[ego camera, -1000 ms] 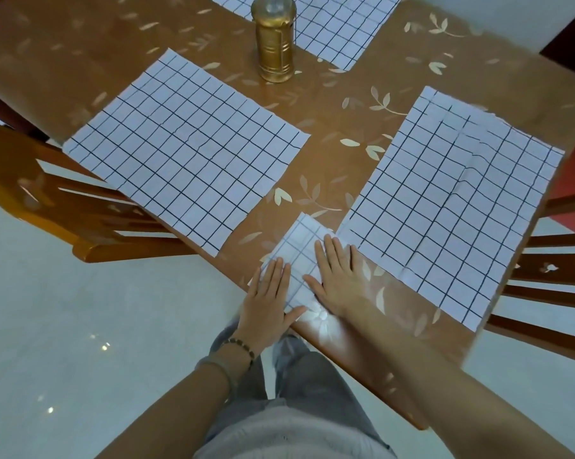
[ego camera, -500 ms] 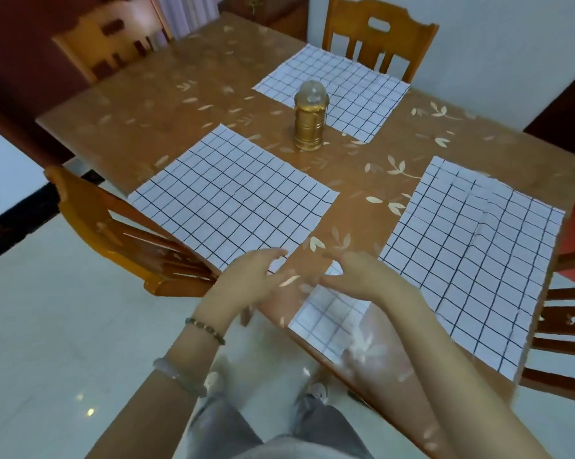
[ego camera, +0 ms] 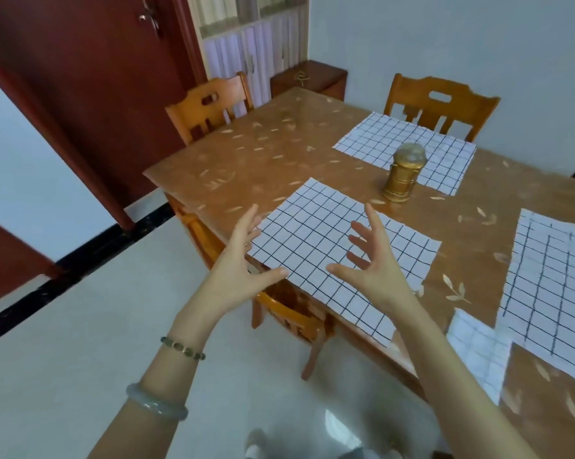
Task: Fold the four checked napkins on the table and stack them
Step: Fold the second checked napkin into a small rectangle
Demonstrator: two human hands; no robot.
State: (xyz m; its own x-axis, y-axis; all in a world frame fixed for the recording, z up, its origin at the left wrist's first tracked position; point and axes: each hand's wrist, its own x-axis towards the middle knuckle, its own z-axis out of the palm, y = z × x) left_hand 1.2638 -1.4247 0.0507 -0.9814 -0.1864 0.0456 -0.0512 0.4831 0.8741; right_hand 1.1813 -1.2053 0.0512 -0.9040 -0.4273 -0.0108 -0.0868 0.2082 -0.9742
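My left hand (ego camera: 243, 276), right hand (ego camera: 375, 270) over flat napkin (ego camera: 316, 226), fingers spread wide, holding nothing. Napkin thin, white, black grid, near-square, long side along wooden surface (ego camera: 246, 160) edge. Small folded napkin (ego camera: 478, 352) to my right.

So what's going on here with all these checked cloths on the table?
A person is folding checked napkins by hand. One small folded napkin lies at the near edge of the table. The left hand and right hand are open with fingers spread, holding nothing, reaching over the flat napkin nearest them, probably to fold it next. Two more lie unfolded: the far napkin behind a golden jar, and the creased right napkin.
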